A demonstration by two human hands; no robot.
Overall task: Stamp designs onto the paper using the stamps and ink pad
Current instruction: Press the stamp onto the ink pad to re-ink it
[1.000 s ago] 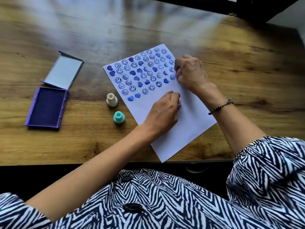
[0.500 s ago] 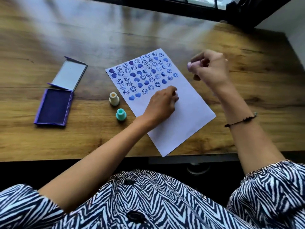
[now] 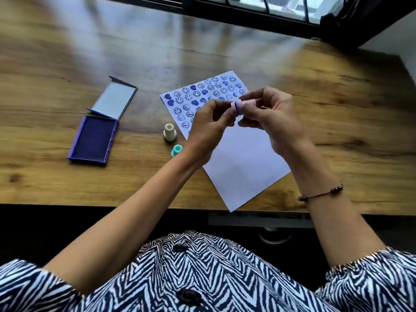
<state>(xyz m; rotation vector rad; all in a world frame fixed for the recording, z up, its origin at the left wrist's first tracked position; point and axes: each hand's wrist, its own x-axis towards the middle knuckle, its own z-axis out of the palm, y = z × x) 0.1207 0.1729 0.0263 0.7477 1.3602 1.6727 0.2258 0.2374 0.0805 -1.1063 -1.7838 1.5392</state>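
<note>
Bench (image 3: 337, 136): brown wood-grain top with dark knots, streaked with pale reflected light across its far half; near edge runs above a dark gap.

Room: black window frame (image 3: 247, 10) with thin bars along the far edge of the bench; white wall at the far right corner.

White paper sheet (image 3: 243, 167): lies flat and angled on the bench, its near corner at the bench edge. Far half covered with rows of blue smiley and heart prints; near half blank.

Purple rectangular ink pad (image 3: 93, 141): left of the sheet, well apart from it, hinged lid (image 3: 114, 96) lying open with grey inside face up.

Cream plastic stamp (image 3: 169, 132) and teal plastic stamp (image 3: 176, 150): upright on the bench, just beside the sheet's left edge, teal one nearer the person.

Small pink cylindrical stamp (image 3: 242, 104): raised above the sheet, lying sideways, blue-inked ring face pointing left.

Right hand (image 3: 270, 118): grip closed round the pink stamp's body. Dark beaded cord bracelet (image 3: 322, 194) on the wrist.

Left hand (image 3: 208, 129): fingertips pinch the stamp's inked end.

Black-and-white zigzag shirt (image 3: 198, 273) with dark buttons fills the foreground.
</note>
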